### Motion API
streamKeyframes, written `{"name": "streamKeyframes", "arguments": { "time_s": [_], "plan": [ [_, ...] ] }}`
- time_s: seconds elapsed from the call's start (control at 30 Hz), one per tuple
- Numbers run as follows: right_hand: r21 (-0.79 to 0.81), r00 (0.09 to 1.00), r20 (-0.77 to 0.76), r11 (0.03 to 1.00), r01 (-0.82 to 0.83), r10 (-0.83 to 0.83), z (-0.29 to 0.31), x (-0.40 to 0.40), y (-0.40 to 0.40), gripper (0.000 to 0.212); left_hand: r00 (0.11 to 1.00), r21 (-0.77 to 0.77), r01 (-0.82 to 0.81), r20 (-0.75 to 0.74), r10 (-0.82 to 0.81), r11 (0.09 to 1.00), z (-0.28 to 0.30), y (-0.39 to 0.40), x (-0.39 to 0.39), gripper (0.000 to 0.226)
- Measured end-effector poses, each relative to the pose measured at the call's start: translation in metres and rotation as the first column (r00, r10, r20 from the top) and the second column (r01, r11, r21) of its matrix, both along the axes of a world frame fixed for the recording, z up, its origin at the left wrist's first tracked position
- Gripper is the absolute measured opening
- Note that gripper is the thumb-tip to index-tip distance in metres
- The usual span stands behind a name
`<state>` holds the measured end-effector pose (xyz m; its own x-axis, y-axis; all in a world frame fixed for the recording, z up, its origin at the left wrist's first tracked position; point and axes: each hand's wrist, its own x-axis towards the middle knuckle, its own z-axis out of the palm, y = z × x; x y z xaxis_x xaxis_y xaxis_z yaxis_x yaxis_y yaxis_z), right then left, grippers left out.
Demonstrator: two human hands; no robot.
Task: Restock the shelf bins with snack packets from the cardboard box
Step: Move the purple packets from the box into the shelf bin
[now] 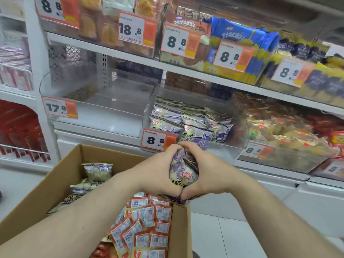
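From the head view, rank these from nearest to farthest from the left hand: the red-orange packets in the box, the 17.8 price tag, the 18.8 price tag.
From the left hand:
1. Red-orange snack packets, just below in the brown cardboard box.
2. Orange-and-white 17.8 price tag, up left, on the lower shelf.
3. Orange-and-white 18.8 price tag, upper shelf.

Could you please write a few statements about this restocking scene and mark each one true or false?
1. Both hands, left hand and right hand, hold purple packets. True.
2. The cardboard box holds only purple packets. False: red packets lie in it too.
3. The bin tagged 17.8 is full. False: it looks nearly bare.
4. The bin tagged 8.8 already holds purple packets. True.
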<state>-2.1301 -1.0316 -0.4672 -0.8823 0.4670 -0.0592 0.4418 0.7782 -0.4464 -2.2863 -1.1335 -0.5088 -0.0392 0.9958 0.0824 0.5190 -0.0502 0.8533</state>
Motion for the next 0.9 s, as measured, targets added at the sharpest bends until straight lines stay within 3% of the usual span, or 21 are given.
{"name": "streamKeyframes", "arguments": {
  "time_s": [0.17,0.3,0.37,0.43,0.5,0.57,0.6,0.7,0.8,0.9],
  "plan": [
    [-0.076,1.000,0.015,0.997,0.013,-0.012,-0.002,0.021,0.011,0.130,0.997,0.030,0.074,-0.027,-0.073,0.997,0.002,0.017,0.008,0.086],
    [0.033,0.990,0.039,0.990,0.137,-0.138,0.009,0.034,0.012,0.090,0.996,0.060,0.086,-0.036,-0.084,0.994,0.005,0.033,0.019,0.096],
    [0.128,0.966,0.072,0.963,0.237,-0.247,0.027,0.042,0.020,0.068,0.999,0.091,0.003,-0.044,0.001,0.996,0.010,0.042,0.024,0.102],
    [0.294,0.920,0.128,0.900,0.321,-0.370,0.054,0.048,0.031,0.058,0.965,0.158,-0.089,-0.233,0.124,0.984,0.012,0.055,0.025,0.097],
    [0.480,0.854,0.167,0.798,0.366,-0.492,0.083,0.048,0.042,0.054,0.803,0.202,-0.091,-0.565,0.192,0.975,0.007,0.070,0.024,0.089],
    [0.663,0.811,0.168,0.673,0.328,-0.561,0.104,0.038,0.051,0.047,0.615,0.164,-0.071,-0.769,0.173,0.984,-0.002,0.083,0.022,0.089],
    [0.739,0.804,0.164,0.611,0.283,-0.571,0.108,0.031,0.057,0.044,0.565,0.150,-0.083,-0.807,0.170,0.985,-0.007,0.088,0.022,0.089],
    [0.872,0.808,0.176,0.470,0.137,-0.562,0.107,0.004,0.074,0.039,0.545,0.162,-0.140,-0.811,0.212,0.977,-0.015,0.095,0.027,0.088],
    [0.891,0.784,0.278,0.455,0.007,-0.556,0.096,-0.024,0.086,0.036,0.561,0.166,-0.179,-0.792,0.240,0.970,-0.021,0.096,0.031,0.087],
    [0.840,0.740,0.395,0.541,-0.050,-0.544,0.086,-0.045,0.094,0.026,0.577,0.168,-0.187,-0.779,0.247,0.968,-0.021,0.097,0.032,0.086]
  ]
}}
